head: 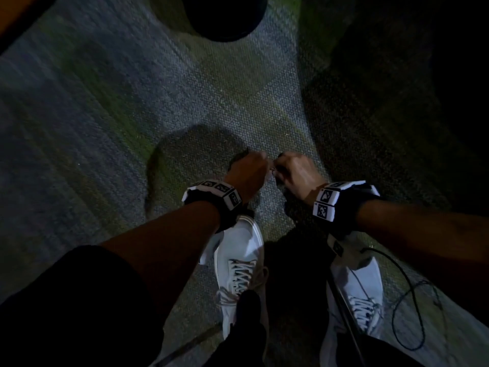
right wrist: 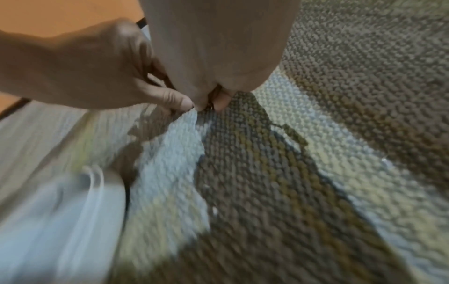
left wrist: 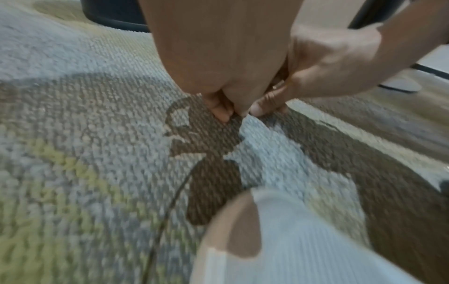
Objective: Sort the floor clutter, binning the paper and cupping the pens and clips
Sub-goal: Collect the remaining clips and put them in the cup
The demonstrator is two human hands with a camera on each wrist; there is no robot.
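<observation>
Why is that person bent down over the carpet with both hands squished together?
The person is crouched over a patterned carpet, white sneakers planted just below the hands. The left hand and right hand meet fingertip to fingertip just above the floor. The right hand seems to pinch something small and metallic, maybe a clip, but it is too tiny and blurred to be sure. A dark round container stands further ahead.

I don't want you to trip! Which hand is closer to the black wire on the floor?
Right. The right hand is on the same side as the black wire, just ahead of it. The left hand is farther away, past the right hand.
</observation>
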